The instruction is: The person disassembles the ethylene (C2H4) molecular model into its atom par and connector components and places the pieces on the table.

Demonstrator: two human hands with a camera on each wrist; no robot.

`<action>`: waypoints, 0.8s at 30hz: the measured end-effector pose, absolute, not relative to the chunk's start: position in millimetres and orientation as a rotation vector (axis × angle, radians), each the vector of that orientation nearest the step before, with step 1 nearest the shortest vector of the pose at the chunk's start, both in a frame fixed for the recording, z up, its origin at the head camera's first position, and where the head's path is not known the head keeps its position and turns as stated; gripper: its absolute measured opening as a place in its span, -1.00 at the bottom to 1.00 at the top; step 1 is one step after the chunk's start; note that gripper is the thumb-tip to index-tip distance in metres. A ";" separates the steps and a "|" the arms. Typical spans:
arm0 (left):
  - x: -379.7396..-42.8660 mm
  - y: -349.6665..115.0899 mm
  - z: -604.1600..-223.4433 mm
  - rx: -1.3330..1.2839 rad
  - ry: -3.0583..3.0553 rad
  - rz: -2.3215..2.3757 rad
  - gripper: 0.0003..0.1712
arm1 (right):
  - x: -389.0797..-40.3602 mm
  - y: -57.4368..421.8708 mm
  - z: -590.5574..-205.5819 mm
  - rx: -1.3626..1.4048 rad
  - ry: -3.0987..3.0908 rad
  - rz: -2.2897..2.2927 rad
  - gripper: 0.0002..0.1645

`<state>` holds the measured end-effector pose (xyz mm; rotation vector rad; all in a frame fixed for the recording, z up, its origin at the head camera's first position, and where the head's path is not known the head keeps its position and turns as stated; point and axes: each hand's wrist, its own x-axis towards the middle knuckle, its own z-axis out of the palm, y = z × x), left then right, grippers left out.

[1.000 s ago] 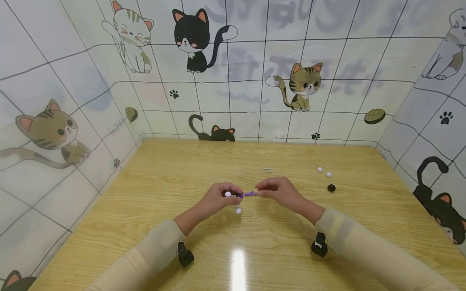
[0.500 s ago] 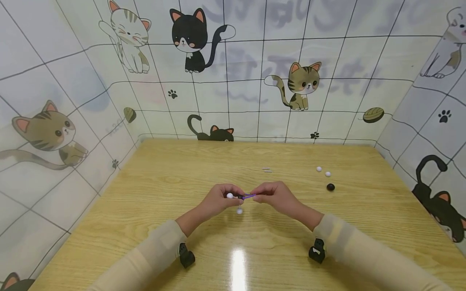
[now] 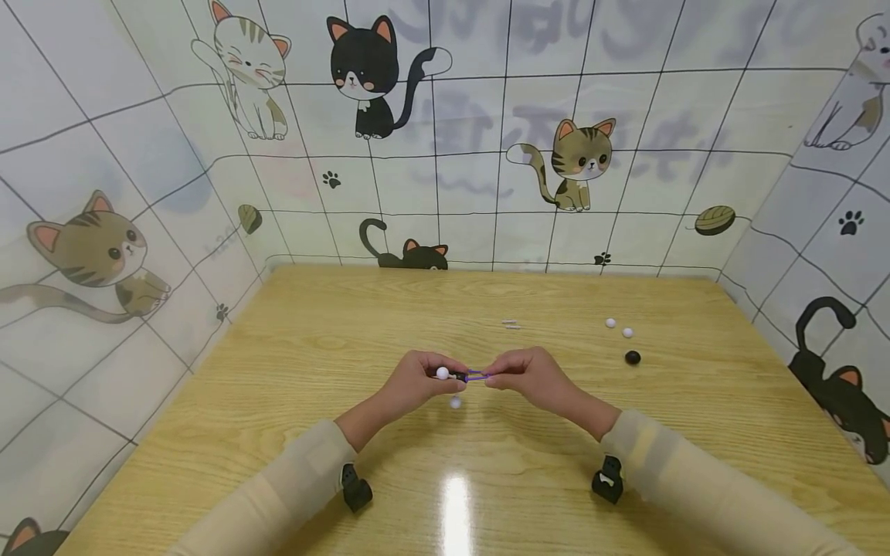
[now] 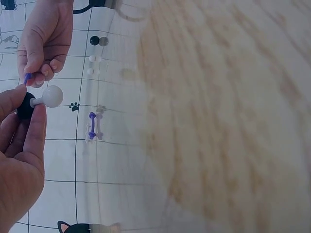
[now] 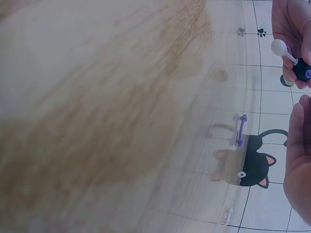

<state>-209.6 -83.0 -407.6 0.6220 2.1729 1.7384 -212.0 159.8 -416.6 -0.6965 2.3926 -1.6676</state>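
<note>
My left hand (image 3: 419,380) grips a black ball (image 4: 26,107), one of several ball-and-stick model pieces. A white ball (image 4: 52,96) sticks out from it on a short white stick. In the head view a second white ball (image 3: 455,402) shows just below the left thumb; its joint is hard to see. Facing it, my right hand (image 3: 531,372) pinches a slim purple connector (image 4: 27,77) between thumb and fingers, its end at the black ball. Both wrist views show another purple connector (image 5: 242,130) lying on the table.
Two pale sticks (image 3: 511,324) lie on the wooden table (image 3: 334,309) beyond the hands. Farther right are white balls (image 3: 610,323) and a loose black ball (image 3: 632,357). A cat-print cloth (image 3: 473,177) hangs at the back and sides.
My right hand has moved slightly left and down, shortening the gap to the left hand. The held model has turned a little; its upper white ball now sits slightly farther right.
</note>
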 end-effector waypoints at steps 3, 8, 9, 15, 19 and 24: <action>-214.2 -82.8 -415.3 0.623 2.180 1.738 -0.76 | -211.4 160.2 -415.8 -0.671 2.399 -1.654 -0.85; -215.6 -82.9 -417.2 0.636 2.200 1.735 -0.76 | -210.0 161.1 -415.3 -0.677 2.391 -1.650 -0.86; -215.5 -83.1 -416.9 0.642 2.199 1.736 -0.76 | -209.6 161.2 -415.1 -0.681 2.389 -1.649 -0.86; -213.7 -84.4 -415.5 0.665 2.189 1.726 -0.72 | -207.0 161.3 -412.3 -0.664 2.383 -1.653 -0.87; -212.1 -84.2 -414.5 0.667 2.181 1.731 -0.70 | -205.6 161.9 -412.9 -0.652 2.380 -1.667 -0.86; -210.9 -82.3 -414.3 0.663 2.169 1.748 -0.68 | -203.0 163.8 -414.9 -0.650 2.387 -1.670 -0.84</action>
